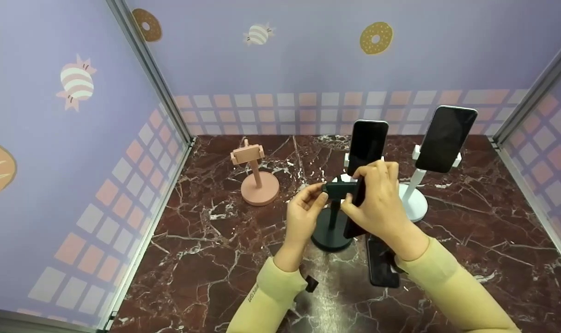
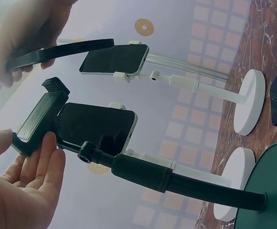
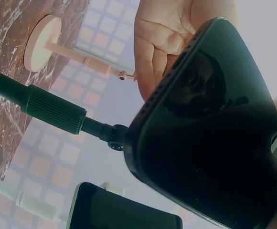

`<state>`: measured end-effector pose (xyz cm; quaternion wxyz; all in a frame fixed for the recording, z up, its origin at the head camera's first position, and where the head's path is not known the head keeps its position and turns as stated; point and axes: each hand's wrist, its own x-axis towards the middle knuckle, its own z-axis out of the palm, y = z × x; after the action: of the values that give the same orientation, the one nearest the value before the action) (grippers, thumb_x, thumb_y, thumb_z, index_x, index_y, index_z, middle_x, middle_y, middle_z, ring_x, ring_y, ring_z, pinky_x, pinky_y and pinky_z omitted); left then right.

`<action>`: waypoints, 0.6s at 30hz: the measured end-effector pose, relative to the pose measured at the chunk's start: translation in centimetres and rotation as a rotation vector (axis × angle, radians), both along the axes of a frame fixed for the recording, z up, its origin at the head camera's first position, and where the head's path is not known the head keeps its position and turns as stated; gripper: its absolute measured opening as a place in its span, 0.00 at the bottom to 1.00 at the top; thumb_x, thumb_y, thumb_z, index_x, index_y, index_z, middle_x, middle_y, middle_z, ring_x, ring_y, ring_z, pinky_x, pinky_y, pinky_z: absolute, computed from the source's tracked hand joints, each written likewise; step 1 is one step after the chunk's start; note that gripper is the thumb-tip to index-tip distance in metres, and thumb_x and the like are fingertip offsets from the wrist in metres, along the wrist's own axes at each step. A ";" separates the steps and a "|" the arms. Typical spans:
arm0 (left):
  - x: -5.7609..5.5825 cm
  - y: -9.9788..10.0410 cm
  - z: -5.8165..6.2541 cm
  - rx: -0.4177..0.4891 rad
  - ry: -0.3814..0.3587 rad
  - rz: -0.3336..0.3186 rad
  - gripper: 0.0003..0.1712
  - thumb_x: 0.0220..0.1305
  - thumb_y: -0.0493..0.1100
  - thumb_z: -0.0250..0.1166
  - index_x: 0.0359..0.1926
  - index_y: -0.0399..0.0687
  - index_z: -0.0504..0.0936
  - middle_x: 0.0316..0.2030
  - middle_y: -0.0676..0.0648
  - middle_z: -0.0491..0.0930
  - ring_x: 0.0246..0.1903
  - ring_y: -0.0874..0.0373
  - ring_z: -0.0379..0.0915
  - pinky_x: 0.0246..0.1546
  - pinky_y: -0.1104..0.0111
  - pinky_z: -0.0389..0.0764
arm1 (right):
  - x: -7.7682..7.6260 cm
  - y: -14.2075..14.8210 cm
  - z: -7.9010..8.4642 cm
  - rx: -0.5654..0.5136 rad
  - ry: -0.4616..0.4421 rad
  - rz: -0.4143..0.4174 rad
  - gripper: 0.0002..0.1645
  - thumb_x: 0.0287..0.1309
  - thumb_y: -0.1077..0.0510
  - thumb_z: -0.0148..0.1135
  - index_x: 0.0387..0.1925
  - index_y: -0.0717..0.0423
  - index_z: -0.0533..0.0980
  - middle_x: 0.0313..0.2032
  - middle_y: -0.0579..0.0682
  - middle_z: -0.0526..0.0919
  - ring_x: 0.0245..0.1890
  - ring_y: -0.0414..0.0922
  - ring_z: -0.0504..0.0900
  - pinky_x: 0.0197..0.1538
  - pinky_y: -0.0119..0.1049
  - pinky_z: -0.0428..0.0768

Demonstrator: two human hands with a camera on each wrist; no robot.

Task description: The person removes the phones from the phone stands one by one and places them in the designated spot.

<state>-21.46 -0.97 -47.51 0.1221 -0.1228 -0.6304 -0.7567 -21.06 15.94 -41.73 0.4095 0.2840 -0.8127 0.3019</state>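
My left hand (image 1: 303,215) pinches one end of the clamp (image 1: 339,190) on a dark green phone stand (image 1: 329,231). The left wrist view shows the thumb at the clamp's lower end and the fingers against its underside. A black phone (image 3: 200,133) is held by its edges in my right hand (image 1: 377,203), screen facing away from the clamp in the right wrist view. That phone is tilted beside the clamp, and the left wrist view has a gap between the two. Nothing sits in the clamp's holder.
Two white stands behind and to the right carry phones, one upright phone (image 1: 367,143) and one leaning phone (image 1: 447,138). A pink stand (image 1: 259,189) without a phone is at the left. Another phone (image 1: 382,268) lies flat on the marbled table (image 1: 206,277) below my right hand.
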 end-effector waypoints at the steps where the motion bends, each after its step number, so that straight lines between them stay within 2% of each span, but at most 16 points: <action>1: 0.0 0.0 0.0 0.001 0.003 0.002 0.16 0.69 0.28 0.63 0.54 0.19 0.78 0.46 0.24 0.82 0.39 0.70 0.81 0.45 0.77 0.83 | 0.0 0.1 -0.1 -0.003 0.002 0.003 0.24 0.39 0.66 0.63 0.43 0.65 0.68 0.37 0.63 0.71 0.41 0.61 0.61 0.45 0.52 0.62; 18: 0.0 -0.1 -0.1 0.019 -0.004 0.002 0.16 0.69 0.28 0.64 0.53 0.19 0.78 0.45 0.24 0.83 0.38 0.69 0.81 0.44 0.77 0.83 | -0.3 2.2 -1.8 -0.024 0.004 -0.016 0.23 0.38 0.65 0.62 0.41 0.67 0.68 0.33 0.62 0.68 0.39 0.61 0.58 0.44 0.53 0.57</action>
<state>-21.44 -1.05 -47.64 0.1229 -0.1196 -0.6237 -0.7626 -21.31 18.10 -43.55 0.4170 0.2731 -0.8104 0.3078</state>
